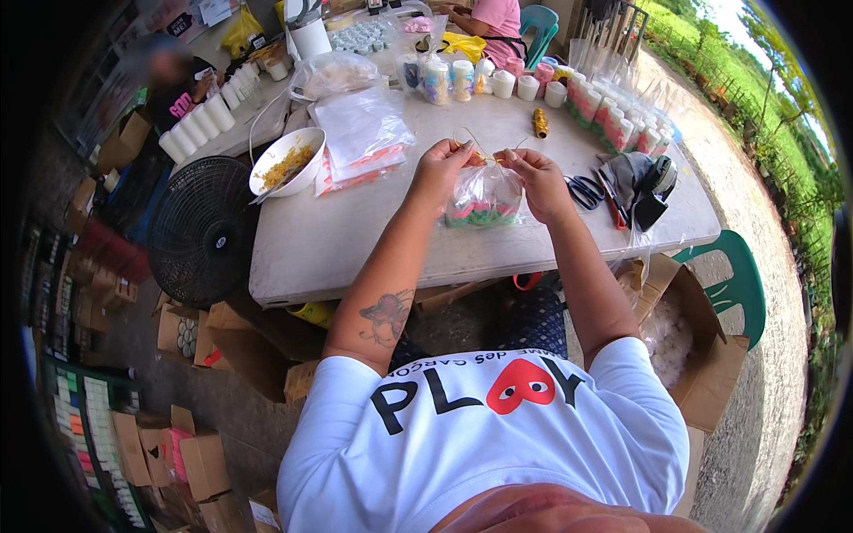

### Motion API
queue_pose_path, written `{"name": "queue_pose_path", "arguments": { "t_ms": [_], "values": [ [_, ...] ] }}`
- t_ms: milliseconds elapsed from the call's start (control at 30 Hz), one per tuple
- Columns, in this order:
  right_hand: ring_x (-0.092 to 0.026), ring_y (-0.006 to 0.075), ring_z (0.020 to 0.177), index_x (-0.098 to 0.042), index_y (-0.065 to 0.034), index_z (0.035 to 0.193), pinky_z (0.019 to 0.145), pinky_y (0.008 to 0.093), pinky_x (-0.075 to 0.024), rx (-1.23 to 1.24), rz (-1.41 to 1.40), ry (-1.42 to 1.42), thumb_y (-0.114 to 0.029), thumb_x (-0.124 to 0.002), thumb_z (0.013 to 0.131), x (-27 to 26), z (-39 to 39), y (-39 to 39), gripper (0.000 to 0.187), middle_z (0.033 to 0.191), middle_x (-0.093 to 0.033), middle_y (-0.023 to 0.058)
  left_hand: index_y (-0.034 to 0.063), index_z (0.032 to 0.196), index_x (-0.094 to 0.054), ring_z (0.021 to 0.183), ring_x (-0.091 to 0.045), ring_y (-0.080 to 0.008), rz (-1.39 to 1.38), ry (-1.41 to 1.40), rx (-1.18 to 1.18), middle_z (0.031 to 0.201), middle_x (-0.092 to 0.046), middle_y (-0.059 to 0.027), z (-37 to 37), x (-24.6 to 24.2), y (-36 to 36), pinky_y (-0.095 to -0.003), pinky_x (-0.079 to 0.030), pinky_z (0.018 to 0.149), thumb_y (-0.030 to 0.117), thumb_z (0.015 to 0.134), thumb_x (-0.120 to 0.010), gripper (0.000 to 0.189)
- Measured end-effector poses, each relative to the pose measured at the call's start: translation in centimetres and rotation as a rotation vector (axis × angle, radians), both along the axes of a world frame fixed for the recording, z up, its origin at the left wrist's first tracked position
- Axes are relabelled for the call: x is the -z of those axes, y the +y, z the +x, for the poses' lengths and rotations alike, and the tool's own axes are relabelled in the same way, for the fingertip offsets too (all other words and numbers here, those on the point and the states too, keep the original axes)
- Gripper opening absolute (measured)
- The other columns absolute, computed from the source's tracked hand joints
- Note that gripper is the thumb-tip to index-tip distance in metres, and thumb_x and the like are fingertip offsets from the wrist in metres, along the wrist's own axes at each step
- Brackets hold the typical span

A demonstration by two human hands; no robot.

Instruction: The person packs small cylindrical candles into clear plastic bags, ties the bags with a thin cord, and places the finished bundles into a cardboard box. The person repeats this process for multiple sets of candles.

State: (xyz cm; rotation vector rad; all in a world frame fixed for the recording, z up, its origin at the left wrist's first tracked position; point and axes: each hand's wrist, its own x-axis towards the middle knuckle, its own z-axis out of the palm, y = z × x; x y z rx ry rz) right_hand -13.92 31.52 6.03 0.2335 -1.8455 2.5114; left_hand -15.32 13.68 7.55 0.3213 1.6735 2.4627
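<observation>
Both hands work above a clear plastic bag (485,196) that stands on the table and has pink, green and white contents. Gold cord (492,158) goes around the bag's gathered neck, its loose ends looping upward. My left hand (445,163) pinches one side of the cord between thumb and finger. Opposite it, my right hand (535,174) pinches the other side. Beyond the right hand lies a spool of gold cord (540,124). Black-handled scissors (585,192) rest just right of that hand, beside a red-handled tool (620,212).
White candles with coloured bases (620,126) line the right edge of the table (320,266). To the left are flat plastic bags (363,133), a bowl of food (313,174) and a black fan (213,230). An open carton (706,393) stands low right. Two people sit at the back.
</observation>
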Motion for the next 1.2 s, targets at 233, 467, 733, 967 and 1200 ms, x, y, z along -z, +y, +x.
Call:
{"name": "queue_pose_path", "arguments": {
  "t_ms": [233, 467, 733, 967, 1200],
  "values": [
    [-0.057, 0.0107, 0.09, -0.064, -0.0007, 0.101, 0.081, 0.0244, -0.0398, -0.058, -0.077, -0.036, -0.019, -0.059, 0.09, 0.7, -0.3, 0.9, 0.022, 0.095, -0.066, 0.0054, 0.0035, 0.093, -0.051, 0.088, -0.065, -0.0223, 0.012, 0.004, 0.026, 0.091, -0.065, -0.0166, -1.2, 0.7, -1.1, -0.0327, -0.052, 0.078, 0.016, 0.095, -0.05, 0.013],
    [-0.06, 0.0129, 0.093, -0.063, -0.005, 0.095, 0.081, 0.0282, -0.0412, -0.094, -0.033, -0.055, -0.018, -0.057, 0.091, -2.6, -0.7, 0.2, 0.015, 0.097, -0.067, 0.0052, 0.0023, 0.093, -0.05, 0.09, -0.063, -0.025, 0.225, -0.019, -0.091, 0.095, -0.063, -0.019, 0.4, -1.9, 0.1, -0.0379, -0.052, 0.081, 0.018, 0.096, -0.047, 0.016],
    [-0.061, 0.0133, 0.087, -0.054, -0.0079, 0.089, 0.073, 0.0255, -0.0434, -0.254, -0.195, -0.058, -0.011, -0.053, 0.093, -2.1, -2.8, 0.3, 0.006, 0.094, -0.066, 0.0072, 0.0044, 0.09, -0.046, 0.063, -0.052, -0.0185, 0.335, -0.199, -0.061, 0.071, -0.049, -0.004, -2.3, -1.0, 0.3, -0.0418, -0.053, 0.079, 0.017, 0.096, -0.047, 0.015],
    [-0.055, 0.0118, 0.078, -0.053, -0.0076, 0.09, 0.069, 0.0246, -0.0416, -0.316, -0.111, -0.07, -0.01, -0.054, 0.093, -1.1, -2.2, -0.1, 0.004, 0.087, -0.063, 0.0052, 0.0075, 0.09, -0.042, 0.059, -0.039, -0.0122, 0.398, -0.111, -0.435, 0.07, -0.04, -0.0009, -1.5, -0.8, 1.3, -0.0344, -0.046, 0.059, 0.018, 0.097, -0.045, 0.013],
    [-0.051, 0.0105, 0.072, -0.052, -0.0082, 0.093, 0.067, 0.0243, -0.0401, -0.321, -0.255, -0.098, -0.009, -0.052, 0.094, -0.9, -1.6, 0.0, 0.002, 0.08, -0.057, 0.0009, 0.0096, 0.088, -0.045, 0.053, -0.032, -0.0095, 0.432, -0.197, -0.361, 0.063, -0.036, 0.0019, -0.3, -3.5, 2.2, -0.0268, -0.033, 0.052, 0.021, 0.092, -0.056, 0.016]
  ]
}}
